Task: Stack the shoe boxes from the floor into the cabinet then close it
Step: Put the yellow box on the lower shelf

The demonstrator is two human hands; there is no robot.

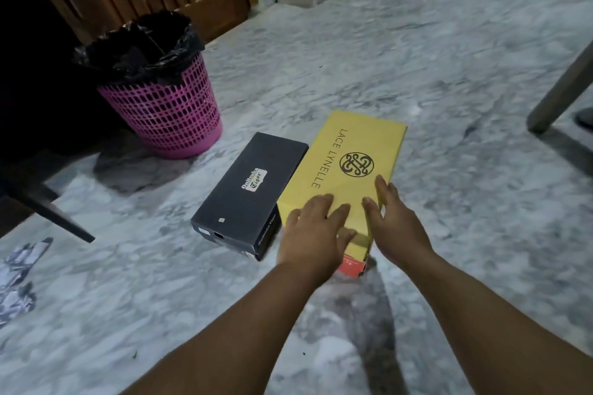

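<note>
Hands over the yellow Lace Lynelle shoe box [345, 170] on the marble floor [449, 202] — your left hand [316, 234] and right hand [393, 224] are spread flat-fingered, gripping nothing yet, likely to take its near end. Black Onitsuka Tiger box [247, 192] lies touching its left side — probably next.

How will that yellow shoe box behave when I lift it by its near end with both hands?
The yellow shoe box looks like stiff cardboard with flat faces, so it should probably keep its shape. It is long, and the left hand and right hand sit at one end, so the far end may dip. Its separate lid might slide or lift off.
</note>
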